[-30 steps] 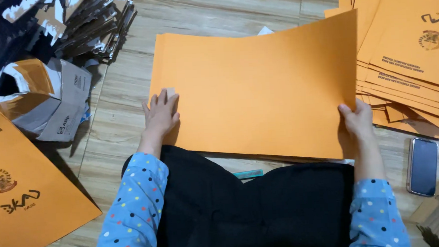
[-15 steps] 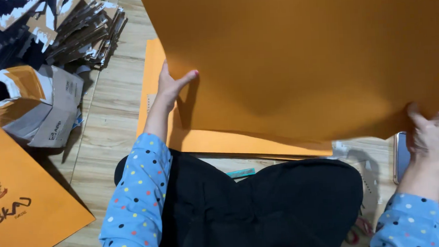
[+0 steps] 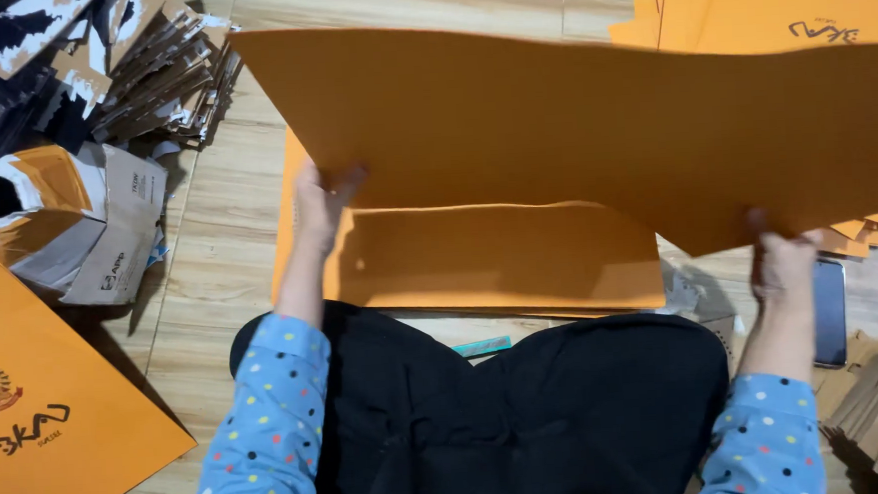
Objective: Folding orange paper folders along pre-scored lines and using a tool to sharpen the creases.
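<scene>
We hold a big orange sheet (image 3: 573,130) up across the middle and right of the frame. Our left hand (image 3: 318,195) grips its lower left edge. Our right hand (image 3: 782,264) pinches its lower right corner. Under it, an orange stack (image 3: 500,259) lies on the floor (image 3: 209,249). A phone (image 3: 829,312) sits beside our right hand.

torn cardboard scraps (image 3: 139,72), crumpled paper wrapper (image 3: 88,230), printed orange envelope (image 3: 47,418), dark phone (image 3: 829,312), wooden floor (image 3: 209,259).
</scene>
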